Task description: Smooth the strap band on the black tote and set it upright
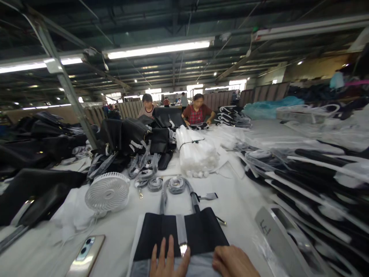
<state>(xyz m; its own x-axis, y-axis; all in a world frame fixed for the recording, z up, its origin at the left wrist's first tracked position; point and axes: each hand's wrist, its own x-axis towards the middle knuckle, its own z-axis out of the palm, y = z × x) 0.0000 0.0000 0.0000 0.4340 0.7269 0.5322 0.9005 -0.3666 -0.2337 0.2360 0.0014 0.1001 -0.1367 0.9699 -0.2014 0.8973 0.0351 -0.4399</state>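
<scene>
A black handbag (pixel 201 229) lies flat on the white table in front of me, its handles (pixel 193 196) wrapped in clear film and pointing away. A pale wrapped strap (pixel 181 227) with a shiny metal clasp runs down its middle. Greyish translucent film (pixel 203 259) covers the bag's lower part. My left hand (pixel 168 259) rests on the bag beside the clasp, fingers spread. At the bag's lower right edge, my right hand (pixel 235 262) is closed, and what its curled fingers hold is hidden. A coiled strap (pixel 176 185) lies between the handles.
A white fan (pixel 108 192) and a phone (pixel 86 256) are on my left. Ahead stand a bundle of white rolls (pixel 196 152) and piled black bags (pixel 127 134). At right are a grey box (pixel 284 244) and stacked bag pieces (pixel 314 184). Two co-workers (pixel 198 111) face me across the table.
</scene>
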